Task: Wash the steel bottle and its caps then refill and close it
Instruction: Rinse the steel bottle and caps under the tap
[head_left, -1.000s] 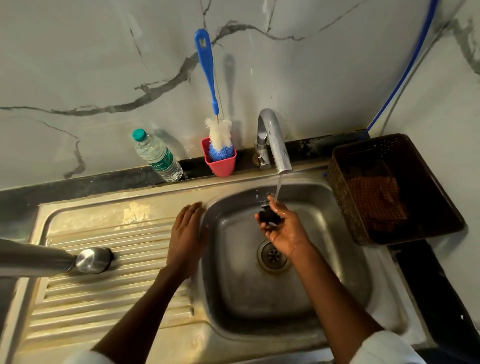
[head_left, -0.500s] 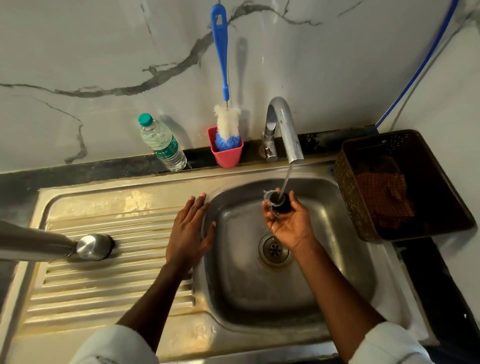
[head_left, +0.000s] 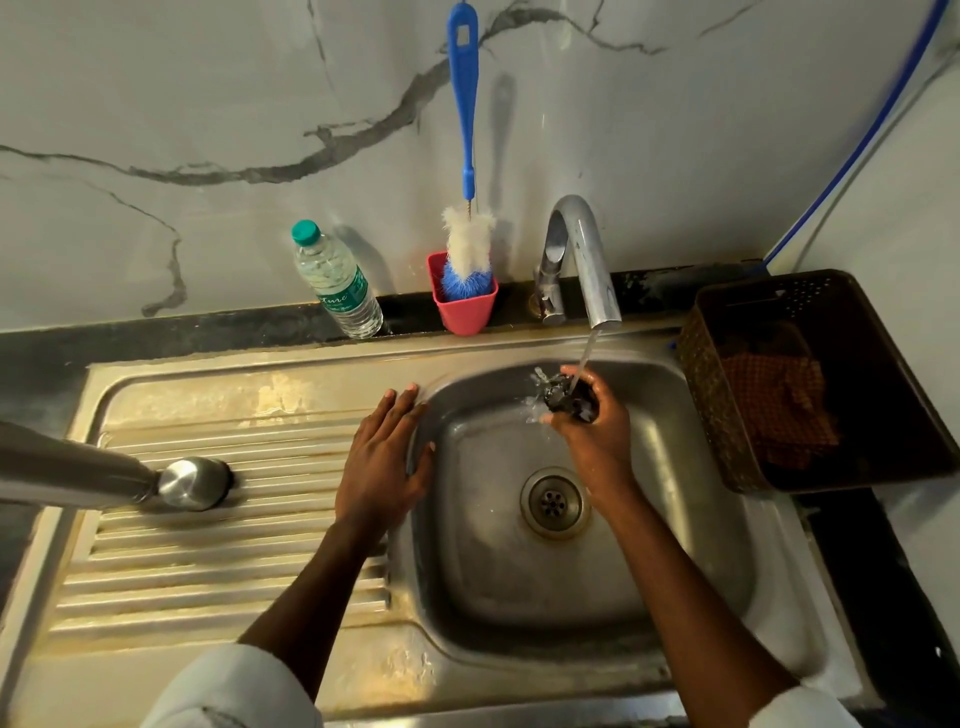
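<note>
Steel sink seen from above, near to far. The left hand (head_left: 382, 462) lies flat, fingers straight, on the left rim of the sink basin (head_left: 519, 582), its fingertips reaching the ribbed drainboard (head_left: 208, 551). Ahead and to its right, the right hand (head_left: 587, 431) curls its fingers round a small dark bottle cap (head_left: 563, 397), held over the basin directly under the stream of water (head_left: 584, 358); water splashes off the cap, and its form is hard to make out through the spray and the fingers. The drain (head_left: 553, 501) lies just nearer than this hand. Well left of the left hand, the steel bottle (head_left: 104, 475) lies on its side on the drainboard, brushed body and polished rounded end facing the basin; its far part is cut off by the frame edge. Right of the right hand, a dark perforated basket (head_left: 727, 395) on the worktop (head_left: 935, 597) holds an orange checked cloth (head_left: 779, 405). Beyond the hands, along the marble wall (head_left: 208, 104): a chrome tap (head_left: 587, 260), a red cup (head_left: 465, 312) holding a blue-handled bottle brush (head_left: 465, 104) bristles down, and a clear plastic water bottle (head_left: 337, 283) with a green cap, filled nearly to the neck. A blue hose (head_left: 857, 150) runs up the wall behind the basket.
</note>
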